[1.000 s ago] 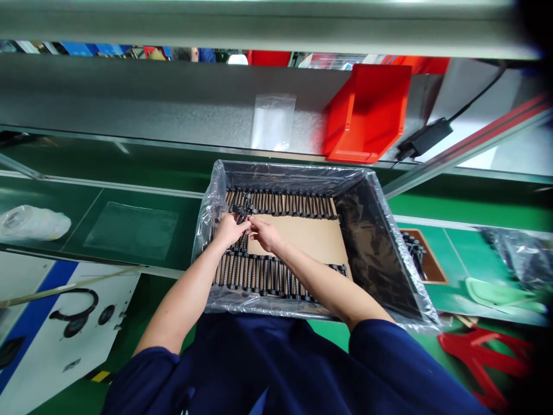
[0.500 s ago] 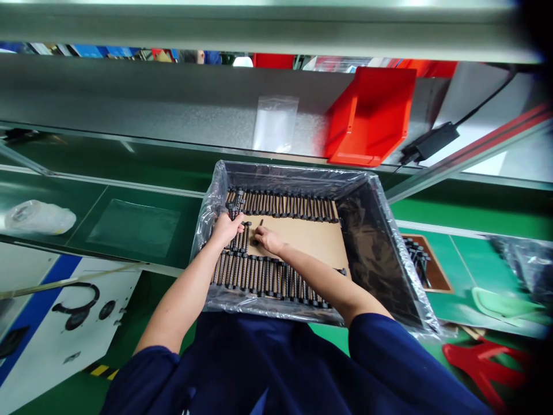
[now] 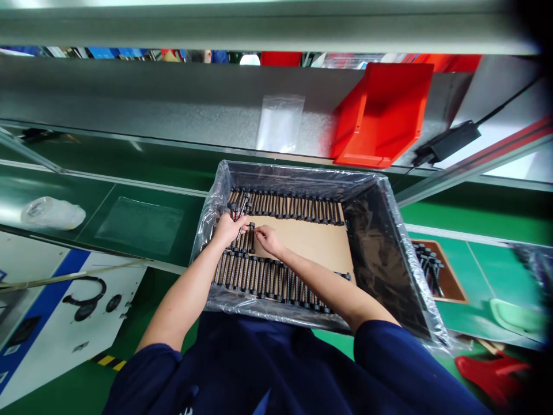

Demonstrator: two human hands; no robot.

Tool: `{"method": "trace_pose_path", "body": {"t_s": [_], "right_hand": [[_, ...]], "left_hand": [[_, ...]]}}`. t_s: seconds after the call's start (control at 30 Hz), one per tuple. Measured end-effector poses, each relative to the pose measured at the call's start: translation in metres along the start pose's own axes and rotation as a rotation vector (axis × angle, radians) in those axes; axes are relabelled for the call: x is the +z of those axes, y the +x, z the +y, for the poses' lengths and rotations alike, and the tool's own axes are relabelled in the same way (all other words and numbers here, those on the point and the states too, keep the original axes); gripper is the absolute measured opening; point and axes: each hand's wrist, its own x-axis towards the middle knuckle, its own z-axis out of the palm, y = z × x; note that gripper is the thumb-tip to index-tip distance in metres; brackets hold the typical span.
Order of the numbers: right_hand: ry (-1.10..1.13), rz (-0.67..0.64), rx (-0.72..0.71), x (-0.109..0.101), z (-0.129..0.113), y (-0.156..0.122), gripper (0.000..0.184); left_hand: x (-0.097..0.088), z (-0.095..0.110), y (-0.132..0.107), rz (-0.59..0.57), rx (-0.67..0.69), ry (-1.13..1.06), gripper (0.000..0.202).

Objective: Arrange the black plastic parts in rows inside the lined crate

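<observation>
My left hand [image 3: 232, 229] is closed around a small bunch of long black-headed rods [image 3: 243, 206], which look like bolts and poke up past its fingers. It is over the left part of a deep box [image 3: 371, 253] lined with clear plastic. Just right of it, my right hand [image 3: 268, 239] has its fingers pinched together at the last rod [image 3: 252, 233] of a short middle row. Whether those fingertips grip the rod or only touch it is hidden. Further rods lie side by side in a back row [image 3: 294, 206] and a front row [image 3: 263, 275] on a cardboard sheet [image 3: 311, 239].
A brown tray [image 3: 449, 276] of loose dark rods stands right of the box. On the shelf behind are a red bin [image 3: 384, 115], a clear bag [image 3: 280, 124] and a black power adapter [image 3: 453, 141]. A plastic-wrapped roll [image 3: 54, 213] lies on the left bench.
The rod that showed upright at my right hand now lies at the end of the middle row, with the fingertips beside it. The left hand's bunch shows more clearly. The view shifted slightly.
</observation>
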Motion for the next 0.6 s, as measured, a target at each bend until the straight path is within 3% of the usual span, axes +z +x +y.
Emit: {"method": "trace_pose_path", "body": {"t_s": [0.13,0.27,0.4,0.5,0.6], "right_hand": [[0.698,-0.015,0.265,0.001,-0.04,0.005,0.037],[0.887,0.034,0.306,0.003,-0.055,0.01,0.039],[0.724,0.195,0.342,-0.014,-0.029,0.019,0.039],[0.387,0.118,0.455,-0.025,0.001,0.022,0.04],[0.076,0.092,0.527,-0.023,0.022,0.022,0.036]], "left_hand": [[0.007,-0.007,-0.004,-0.133,0.023,0.083,0.023],[0.013,-0.012,-0.008,-0.163,0.015,0.145,0.024],[0.012,-0.007,-0.005,-0.061,0.018,0.146,0.023],[0.007,-0.003,-0.001,0.02,-0.014,0.154,0.024],[0.004,-0.002,0.002,0.016,0.007,0.184,0.028]]}}
